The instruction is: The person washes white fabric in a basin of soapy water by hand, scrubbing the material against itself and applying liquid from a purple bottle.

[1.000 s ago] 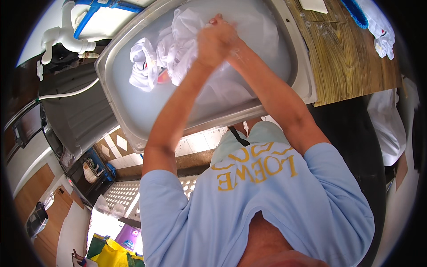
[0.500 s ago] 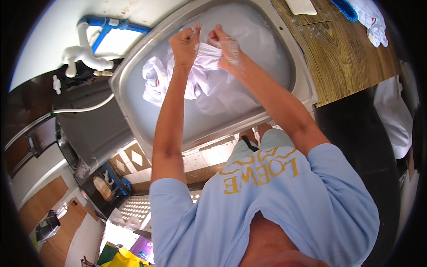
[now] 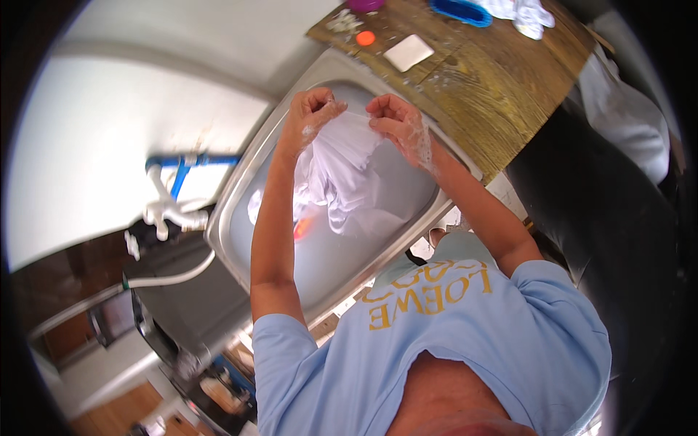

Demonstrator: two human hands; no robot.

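A wet white garment (image 3: 336, 161) hangs stretched between my hands, its folds dropping into cloudy water in the metal sink (image 3: 320, 287). My left hand (image 3: 311, 120) is closed on its upper edge, thumb against bent fingers. My right hand (image 3: 405, 129), with suds on its back and wrist, pinches the opposite corner between thumb and fingertips. An orange-red patch (image 3: 302, 227) shows low on the cloth near the water. The cloth's lower part lies in the water, partly hidden by my left forearm.
A wood-pattern counter (image 3: 502, 94) adjoins the sink, bearing a white square bar (image 3: 408, 52), an orange cap (image 3: 365, 38), a blue brush (image 3: 461, 11) and white cloth (image 3: 525, 13). At left, a white tap (image 3: 174, 214) joins blue pipe (image 3: 196, 160).
My hands have moved apart, spreading the bunched garment between them and lifting its edge. The view has turned, bringing more of the counter and wall into sight.
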